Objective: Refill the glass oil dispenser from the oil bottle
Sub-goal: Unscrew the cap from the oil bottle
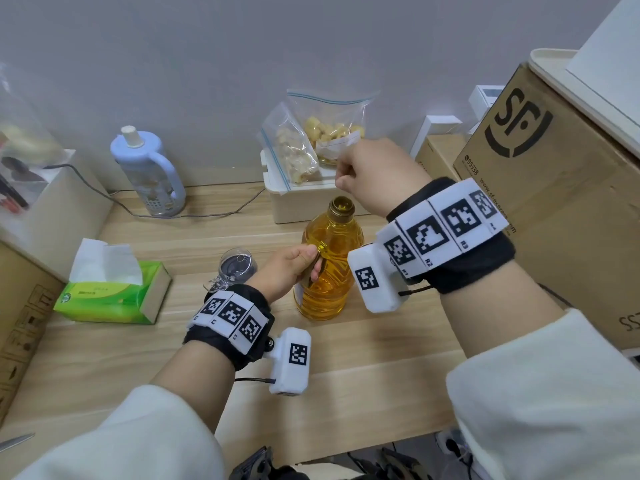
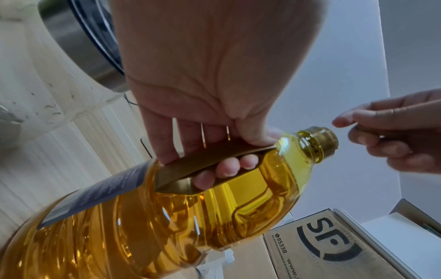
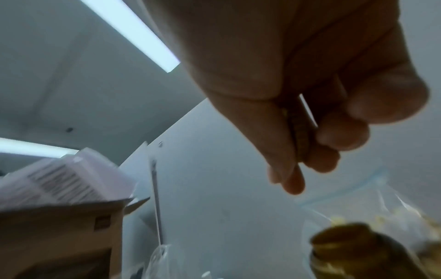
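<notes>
A plastic oil bottle (image 1: 329, 285) full of yellow oil stands upright on the wooden table (image 1: 363, 375), its gold neck uncapped. My left hand (image 1: 294, 268) grips the bottle's built-in handle, fingers curled through it (image 2: 226, 169). My right hand (image 1: 374, 171) hovers just above and behind the bottle's mouth (image 3: 353, 249), fingers curled round a small gold ribbed cap (image 3: 299, 139). The glass oil dispenser (image 1: 237, 268) stands on the table just left of my left hand, its lid flipped open.
A green tissue box (image 1: 114, 296) lies at the left. A pale blue jug (image 1: 149, 171) and a cable (image 1: 214, 213) stand behind. A white box (image 1: 301, 202) carries zip bags (image 1: 325, 133) of food. Large cardboard boxes (image 1: 554, 202) crowd the right side.
</notes>
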Available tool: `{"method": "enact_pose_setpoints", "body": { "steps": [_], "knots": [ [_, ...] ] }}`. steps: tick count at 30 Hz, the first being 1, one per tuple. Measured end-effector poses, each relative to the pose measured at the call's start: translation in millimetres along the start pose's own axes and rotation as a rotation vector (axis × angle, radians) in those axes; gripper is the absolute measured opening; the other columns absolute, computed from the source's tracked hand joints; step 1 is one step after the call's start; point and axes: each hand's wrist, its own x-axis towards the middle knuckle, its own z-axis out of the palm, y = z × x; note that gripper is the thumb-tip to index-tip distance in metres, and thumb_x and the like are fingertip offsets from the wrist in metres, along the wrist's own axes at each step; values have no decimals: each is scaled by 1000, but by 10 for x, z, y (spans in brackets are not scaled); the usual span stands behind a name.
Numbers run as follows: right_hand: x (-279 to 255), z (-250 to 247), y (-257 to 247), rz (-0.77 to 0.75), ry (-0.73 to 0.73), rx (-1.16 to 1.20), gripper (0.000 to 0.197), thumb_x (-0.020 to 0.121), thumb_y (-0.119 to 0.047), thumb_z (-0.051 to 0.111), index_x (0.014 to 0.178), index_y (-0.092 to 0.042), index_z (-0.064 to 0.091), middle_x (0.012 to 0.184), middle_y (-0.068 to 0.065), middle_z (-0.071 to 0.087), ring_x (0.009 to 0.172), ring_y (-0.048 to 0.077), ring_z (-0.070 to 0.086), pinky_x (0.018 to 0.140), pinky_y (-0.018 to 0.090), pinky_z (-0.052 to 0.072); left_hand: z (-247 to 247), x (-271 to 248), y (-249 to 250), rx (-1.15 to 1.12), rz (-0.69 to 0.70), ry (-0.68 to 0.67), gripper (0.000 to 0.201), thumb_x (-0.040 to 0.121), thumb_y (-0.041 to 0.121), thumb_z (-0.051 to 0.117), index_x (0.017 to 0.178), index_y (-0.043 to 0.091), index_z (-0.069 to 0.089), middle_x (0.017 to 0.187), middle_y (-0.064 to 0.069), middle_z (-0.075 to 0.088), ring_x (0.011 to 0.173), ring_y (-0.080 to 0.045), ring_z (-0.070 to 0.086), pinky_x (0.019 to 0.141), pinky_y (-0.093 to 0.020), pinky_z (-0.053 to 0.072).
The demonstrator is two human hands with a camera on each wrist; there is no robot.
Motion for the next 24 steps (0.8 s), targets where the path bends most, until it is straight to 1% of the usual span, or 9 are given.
{"method": "enact_pose_setpoints", "body": {
  "steps": [2,4,7,9,12,14,16,21,24],
  "knots": [
    [-57,0,73,13,9,119,18,93,-16,50,104,-10,63,103,7,62,94,21,56,78,28,40,-3,-2,-2,3,2,5,41,99,25,29,65,18,51,68,-2,51,74,-20,48,82,-37,34],
    [-107,57,188,70,50,211,16,93,-15,49,99,-11,63,95,5,60,86,19,55,79,29,45,-4,1,-13,6,3,4,41,99,25,29,65,18,51,68,-2,52,74,-19,49,82,-37,35],
    [-126,295,442,208,34,276,13,91,-10,49,85,-14,60,87,6,60,84,26,62,83,41,54,-5,12,-42,-14,24,3,42,99,25,30,65,20,53,65,1,53,70,-17,49,74,-33,37],
    [-156,540,619,320,-12,273,18,89,-3,46,81,-15,57,91,7,60,87,28,62,83,42,54,3,15,-55,-22,30,10,41,99,24,30,65,19,53,65,1,52,69,-16,48,71,-30,36],
    [-244,1004,864,425,-188,183,27,87,4,42,92,-10,63,101,9,60,89,26,56,77,29,43,19,21,-70,-20,28,26,41,99,23,29,65,18,51,67,-1,51,69,-16,47,70,-26,39],
    [-300,1318,1002,466,-348,128,31,86,4,42,105,-9,64,111,12,61,99,29,58,78,30,42,21,21,-67,-32,30,31,41,99,22,28,65,17,50,67,-2,50,68,-13,47,67,-20,40],
    [-346,1597,1110,483,-469,94,34,87,1,42,114,-9,59,121,15,57,106,32,57,84,33,45,27,29,-72,-36,23,34,41,99,21,27,65,17,50,68,-2,50,67,-12,47,65,-15,41],
    [-462,2175,1177,448,-435,71,39,89,-3,44,127,-10,48,130,21,38,118,37,42,96,41,41,53,30,-90,-42,31,57,42,100,19,26,65,16,48,67,-3,49,59,-2,48,59,-8,41],
    [-516,2388,1151,417,-397,78,45,85,1,45,129,-8,43,128,22,36,115,38,41,94,42,42,65,24,-87,-52,36,69,41,100,18,26,65,14,48,68,-5,48,57,1,49,60,-7,41]
  ]
}}
